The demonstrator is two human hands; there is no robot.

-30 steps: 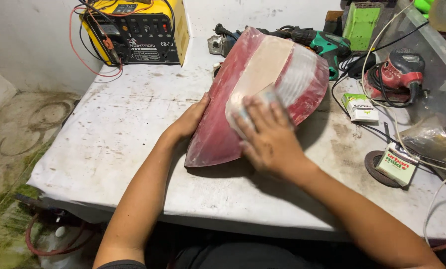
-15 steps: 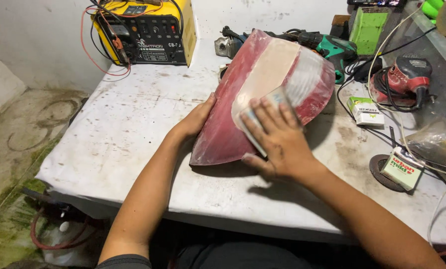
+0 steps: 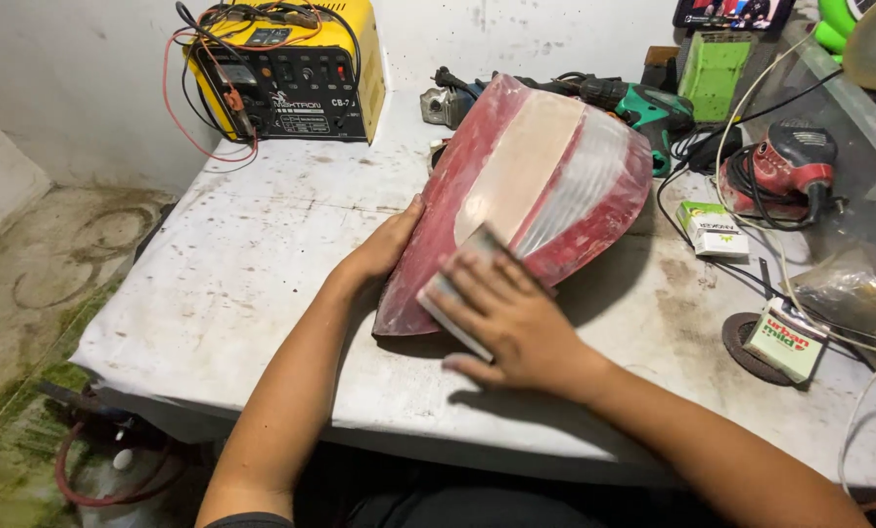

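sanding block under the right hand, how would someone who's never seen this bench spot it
Start at the white workbench and find the big red tail light lens lying on it. At the lens's near end, the right hand presses a flat grey sanding block against it. It is the only grey slab touching the lens.

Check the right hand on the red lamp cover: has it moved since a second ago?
Yes. The right hand with its sanding pad has slid down the lamp cover, toward its lower tip and the table's near edge.

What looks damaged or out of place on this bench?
The red tail-light lens looks scuffed and dull. The white table is stained and grimy, with cables tangled among the tools at the back right.
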